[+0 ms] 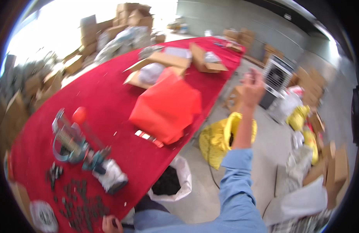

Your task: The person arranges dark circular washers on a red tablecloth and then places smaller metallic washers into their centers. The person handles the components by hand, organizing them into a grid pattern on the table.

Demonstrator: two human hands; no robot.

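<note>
My right hand [252,88] is raised at the end of an outstretched arm, above and beyond a yellow bag [214,140] on the floor. Motion blurs it, but its fingers look apart with nothing visible in them. Low in the view, my left hand [112,224] is curled at the table's near edge beside many small dark parts [84,202]. Whatever its fingers hold is too small to make out. Farther along stands a bench-mounted hand press [72,145] with a red ball knob [79,115] on its lever.
A red cloth covers the long table [109,97]. On it lie a bright red-orange sheet or bag [167,105] and open cardboard boxes [206,62]. A white sack [183,176] of black pieces stands below the edge. Beyond are an air cooler [277,73], cartons and sacks.
</note>
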